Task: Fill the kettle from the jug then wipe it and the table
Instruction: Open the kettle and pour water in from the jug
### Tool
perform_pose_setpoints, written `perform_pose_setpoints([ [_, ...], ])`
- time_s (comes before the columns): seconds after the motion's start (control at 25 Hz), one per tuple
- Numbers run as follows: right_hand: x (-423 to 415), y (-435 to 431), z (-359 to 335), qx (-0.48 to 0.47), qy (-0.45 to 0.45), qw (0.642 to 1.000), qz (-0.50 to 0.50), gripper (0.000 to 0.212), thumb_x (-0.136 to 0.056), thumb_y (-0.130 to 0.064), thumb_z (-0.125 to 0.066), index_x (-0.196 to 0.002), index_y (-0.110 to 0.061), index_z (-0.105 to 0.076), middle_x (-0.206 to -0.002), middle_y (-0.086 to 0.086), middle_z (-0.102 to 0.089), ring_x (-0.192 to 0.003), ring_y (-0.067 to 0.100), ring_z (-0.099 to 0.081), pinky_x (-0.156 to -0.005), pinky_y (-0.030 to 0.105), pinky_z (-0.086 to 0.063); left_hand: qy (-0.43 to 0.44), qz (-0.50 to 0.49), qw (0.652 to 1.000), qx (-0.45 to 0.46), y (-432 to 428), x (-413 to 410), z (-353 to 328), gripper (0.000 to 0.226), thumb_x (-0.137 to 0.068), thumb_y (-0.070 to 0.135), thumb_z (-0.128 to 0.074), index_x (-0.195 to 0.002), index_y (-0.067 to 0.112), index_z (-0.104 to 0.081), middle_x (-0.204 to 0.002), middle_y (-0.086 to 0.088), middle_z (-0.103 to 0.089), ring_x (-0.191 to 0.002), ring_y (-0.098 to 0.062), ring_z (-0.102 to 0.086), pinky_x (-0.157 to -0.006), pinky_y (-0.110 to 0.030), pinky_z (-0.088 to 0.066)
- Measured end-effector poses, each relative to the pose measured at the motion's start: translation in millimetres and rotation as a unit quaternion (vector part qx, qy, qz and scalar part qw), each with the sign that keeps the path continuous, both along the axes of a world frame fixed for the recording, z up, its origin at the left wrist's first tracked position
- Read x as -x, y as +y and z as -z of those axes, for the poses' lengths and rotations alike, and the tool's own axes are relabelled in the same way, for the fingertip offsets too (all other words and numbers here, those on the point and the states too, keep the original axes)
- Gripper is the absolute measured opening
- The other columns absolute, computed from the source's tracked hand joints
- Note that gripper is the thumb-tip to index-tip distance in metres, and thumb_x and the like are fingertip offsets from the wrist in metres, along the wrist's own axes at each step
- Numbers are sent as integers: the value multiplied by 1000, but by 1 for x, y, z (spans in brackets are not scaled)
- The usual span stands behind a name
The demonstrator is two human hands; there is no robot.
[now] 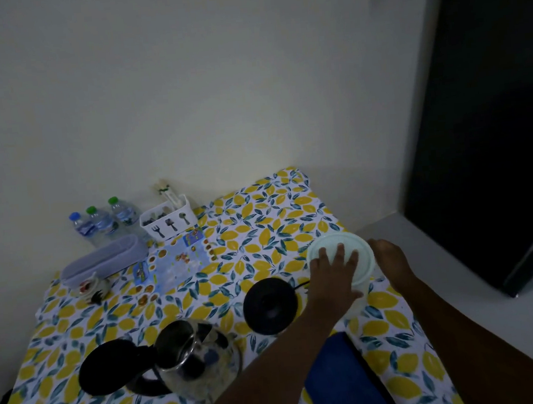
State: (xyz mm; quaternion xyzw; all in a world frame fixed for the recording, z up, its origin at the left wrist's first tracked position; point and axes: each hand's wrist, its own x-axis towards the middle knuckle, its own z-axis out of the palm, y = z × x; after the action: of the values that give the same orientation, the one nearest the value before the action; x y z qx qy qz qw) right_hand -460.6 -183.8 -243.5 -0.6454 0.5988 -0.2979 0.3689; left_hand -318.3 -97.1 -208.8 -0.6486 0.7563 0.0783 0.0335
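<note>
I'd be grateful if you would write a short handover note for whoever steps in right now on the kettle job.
Left hand: palm flat on the jug lid, fingers spread.
Right hand: at the jug's far right side; grip hidden.
Jug: lid on, standing at the table's right edge.
Kettle: off its base, lid open, near the front; whether it holds water is not clear.
Kettle base: between kettle and jug.
Blue cloth: folded, lying at the front.
Left to do: pouring (nothing shows it done), wipe kettle and table.
</note>
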Motion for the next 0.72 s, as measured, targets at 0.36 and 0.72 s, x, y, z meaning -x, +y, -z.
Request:
perform_pose_setpoints([
  [0.36, -9, 59, -4, 183, -29, 981, 54, 33, -98, -22, -45, -126, -8, -57, -134, 16, -58, -127, 32, -50, -106, 36, -35, 157, -2, 983, 97, 41, -35, 8, 63, -97, 33, -51, -150, 14, -23, -161, -5, -18, -150, -24, -9, -124, -42, -10],
  [0.72, -99, 183, 11, 257, 165, 930, -203, 75, -90, -56, -38, -151, -19, -13, -160, 2, -16, -148, 19, -10, -120, 39, -2, 208, -189, 943, 181, 170, -127, 3, 53, -99, 34, -48, -148, 21, -31, -156, 0, -32, -147, -18, -23, -119, -35, -23],
])
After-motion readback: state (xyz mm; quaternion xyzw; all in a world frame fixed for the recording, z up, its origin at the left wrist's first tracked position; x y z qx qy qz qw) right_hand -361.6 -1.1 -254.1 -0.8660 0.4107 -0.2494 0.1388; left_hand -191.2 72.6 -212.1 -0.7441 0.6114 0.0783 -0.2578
